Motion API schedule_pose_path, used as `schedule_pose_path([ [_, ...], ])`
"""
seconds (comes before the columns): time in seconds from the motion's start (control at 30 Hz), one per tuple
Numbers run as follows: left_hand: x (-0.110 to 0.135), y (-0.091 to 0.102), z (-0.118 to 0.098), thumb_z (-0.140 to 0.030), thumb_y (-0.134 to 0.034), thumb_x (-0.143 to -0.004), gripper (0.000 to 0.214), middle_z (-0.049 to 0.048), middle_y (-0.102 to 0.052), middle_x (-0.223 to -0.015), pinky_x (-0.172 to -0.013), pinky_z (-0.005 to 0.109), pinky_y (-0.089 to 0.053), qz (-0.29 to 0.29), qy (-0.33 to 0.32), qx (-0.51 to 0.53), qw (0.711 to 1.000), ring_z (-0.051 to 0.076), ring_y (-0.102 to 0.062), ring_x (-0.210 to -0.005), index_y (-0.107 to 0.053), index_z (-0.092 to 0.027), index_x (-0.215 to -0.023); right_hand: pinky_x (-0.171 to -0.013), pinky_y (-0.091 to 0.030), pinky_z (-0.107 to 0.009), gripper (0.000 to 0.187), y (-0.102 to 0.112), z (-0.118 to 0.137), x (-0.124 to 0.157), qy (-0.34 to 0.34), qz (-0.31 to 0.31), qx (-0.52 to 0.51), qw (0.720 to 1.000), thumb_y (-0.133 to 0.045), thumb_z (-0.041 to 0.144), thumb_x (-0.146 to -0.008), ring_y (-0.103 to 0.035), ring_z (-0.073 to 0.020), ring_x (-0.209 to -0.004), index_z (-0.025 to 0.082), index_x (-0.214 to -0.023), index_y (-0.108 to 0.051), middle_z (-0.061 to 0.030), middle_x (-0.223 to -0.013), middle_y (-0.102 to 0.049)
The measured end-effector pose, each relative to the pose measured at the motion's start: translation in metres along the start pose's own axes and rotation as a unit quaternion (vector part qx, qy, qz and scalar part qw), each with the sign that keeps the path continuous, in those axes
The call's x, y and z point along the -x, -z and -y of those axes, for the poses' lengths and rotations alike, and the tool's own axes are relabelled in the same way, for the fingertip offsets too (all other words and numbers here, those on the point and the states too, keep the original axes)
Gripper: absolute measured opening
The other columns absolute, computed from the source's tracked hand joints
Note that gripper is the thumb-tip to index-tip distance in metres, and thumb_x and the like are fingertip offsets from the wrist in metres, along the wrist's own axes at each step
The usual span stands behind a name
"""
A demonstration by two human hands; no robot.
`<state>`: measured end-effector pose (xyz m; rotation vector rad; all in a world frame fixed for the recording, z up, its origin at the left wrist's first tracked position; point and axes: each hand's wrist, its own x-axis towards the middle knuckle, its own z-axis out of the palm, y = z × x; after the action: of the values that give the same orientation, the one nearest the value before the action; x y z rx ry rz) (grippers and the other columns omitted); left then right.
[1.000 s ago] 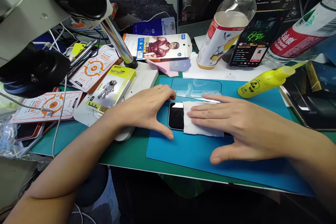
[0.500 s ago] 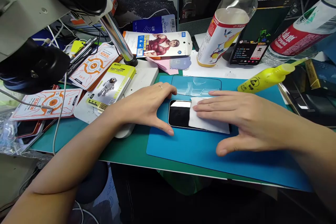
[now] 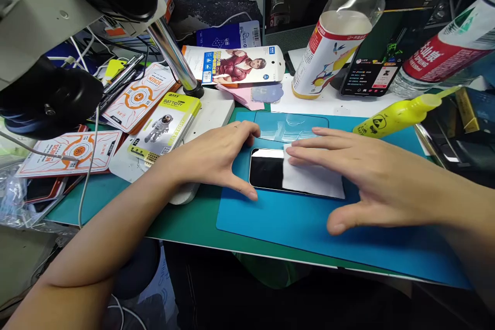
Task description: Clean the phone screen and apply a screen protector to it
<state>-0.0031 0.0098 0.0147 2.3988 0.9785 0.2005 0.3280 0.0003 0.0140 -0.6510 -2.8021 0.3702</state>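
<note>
The phone [image 3: 266,171] lay flat, screen up, on the blue mat [image 3: 294,224] on the surface. The left hand [image 3: 211,157], open, bracketed its 9 o'clock end between thumb and fingers. The right hand [image 3: 363,178], spread flat and grasping nothing, pressed a white wipe [image 3: 315,180] onto the glass from 3 o'clock. The phone looked stiff, slick and fragile, best held by its long edges; the wipe looked thin and limp.

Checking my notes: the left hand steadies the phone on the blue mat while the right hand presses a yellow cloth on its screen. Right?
No: in the head view the cloth is white, not yellow. The left hand steadies the phone on the blue mat; the right hand presses the cloth.
</note>
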Motion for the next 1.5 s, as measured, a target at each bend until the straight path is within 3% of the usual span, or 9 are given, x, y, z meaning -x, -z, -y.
schedule_pose_path([
  [0.2,0.0,0.0,0.0,-0.094,-0.078,-0.072,0.097,0.0136,-0.068,-0.125,-0.095,0.044,-0.056,0.002,0.003,-0.001,1.0,0.033,-0.069,-0.108,-0.048,-0.022,-0.13,-0.114,-0.056,-0.066,0.098,0.003,-0.002,0.002,0.016,0.0,-0.008,1.0,-0.071,0.083,-0.085,-0.064,-0.0472,-0.143,0.022,-0.161,-0.058,-0.0183,-0.152,-0.071],
  [0.37,0.0,0.0,0.001,-0.093,-0.078,-0.073,0.096,0.0144,-0.068,-0.127,-0.096,0.044,-0.055,0.002,-0.004,-0.002,1.0,0.033,-0.069,-0.109,-0.05,-0.022,-0.13,-0.114,-0.057,-0.063,0.086,0.003,-0.003,-0.001,0.048,-0.011,-0.026,0.998,-0.075,0.078,-0.086,-0.07,-0.0425,-0.137,0.026,-0.154,-0.066,-0.0134,-0.143,-0.078],
  [0.63,0.0,0.0,0.001,-0.094,-0.077,-0.073,0.093,0.0134,-0.068,-0.125,-0.096,0.042,-0.054,0.004,-0.004,-0.013,1.0,0.033,-0.068,-0.109,-0.052,-0.022,-0.127,-0.124,-0.051,-0.061,0.08,-0.001,0.0,-0.005,0.097,-0.039,-0.008,0.994,-0.069,0.072,-0.096,-0.073,-0.0361,-0.134,0.017,-0.153,-0.064,-0.0142,-0.141,-0.078],
  [0.73,0.0,0.0,0.0,-0.094,-0.076,-0.075,0.092,0.0135,-0.068,-0.125,-0.095,0.042,-0.053,0.004,-0.005,-0.014,1.0,0.032,-0.068,-0.109,-0.053,-0.021,-0.126,-0.118,-0.058,-0.056,0.073,0.0,0.0,-0.004,0.103,-0.019,0.002,0.994,-0.066,0.07,-0.099,-0.075,-0.0348,-0.13,0.014,-0.145,-0.07,-0.0142,-0.139,-0.079],
  [0.9,0.0,0.001,0.0,-0.093,-0.077,-0.074,0.091,0.0123,-0.068,-0.125,-0.094,0.041,-0.053,0.004,-0.002,-0.012,1.0,0.031,-0.067,-0.107,-0.053,-0.022,-0.125,-0.108,-0.066,-0.054,0.066,0.006,0.001,-0.003,0.068,-0.008,0.003,0.998,-0.061,0.075,-0.098,-0.078,-0.0372,-0.124,0.02,-0.128,-0.081,-0.0104,-0.13,-0.083],
  [1.07,-0.001,0.001,0.0,-0.094,-0.077,-0.073,0.091,0.0114,-0.068,-0.12,-0.091,0.04,-0.052,0.004,-0.007,-0.022,1.0,0.031,-0.066,-0.104,-0.055,-0.022,-0.123,-0.118,-0.058,-0.056,0.067,0.001,0.003,-0.006,0.089,-0.003,-0.046,0.995,-0.075,0.062,-0.096,-0.072,-0.0353,-0.135,0.023,-0.15,-0.07,-0.01,-0.142,-0.078],
  [1.17,-0.001,0.0,0.0,-0.094,-0.076,-0.074,0.09,0.0112,-0.068,-0.118,-0.088,0.038,-0.05,0.004,-0.013,-0.029,0.999,0.03,-0.065,-0.101,-0.056,-0.021,-0.121,-0.12,-0.056,-0.053,0.057,-0.001,0.002,-0.007,0.085,-0.012,-0.046,0.995,-0.072,0.06,-0.099,-0.077,-0.0325,-0.127,0.026,-0.144,-0.074,-0.0074,-0.137,-0.081],
  [1.37,-0.001,0.0,0.0,-0.094,-0.076,-0.074,0.09,0.0116,-0.067,-0.118,-0.087,0.037,-0.049,0.002,-0.018,-0.038,0.999,0.03,-0.065,-0.101,-0.057,-0.02,-0.122,-0.118,-0.058,-0.053,0.061,-0.003,0.002,-0.008,0.11,-0.012,0.008,0.994,-0.061,0.058,-0.106,-0.073,-0.0332,-0.134,0.011,-0.143,-0.071,-0.0149,-0.142,-0.077],
  [1.5,-0.001,0.0,0.0,-0.094,-0.076,-0.074,0.09,0.0114,-0.068,-0.117,-0.086,0.038,-0.049,0.004,-0.016,-0.037,0.999,0.03,-0.065,-0.101,-0.057,-0.02,-0.121,-0.118,-0.058,-0.053,0.052,-0.006,0.002,-0.01,0.113,-0.03,0.03,0.993,-0.057,0.055,-0.109,-0.079,-0.0321,-0.123,0.012,-0.13,-0.077,-0.0154,-0.133,-0.082],
])
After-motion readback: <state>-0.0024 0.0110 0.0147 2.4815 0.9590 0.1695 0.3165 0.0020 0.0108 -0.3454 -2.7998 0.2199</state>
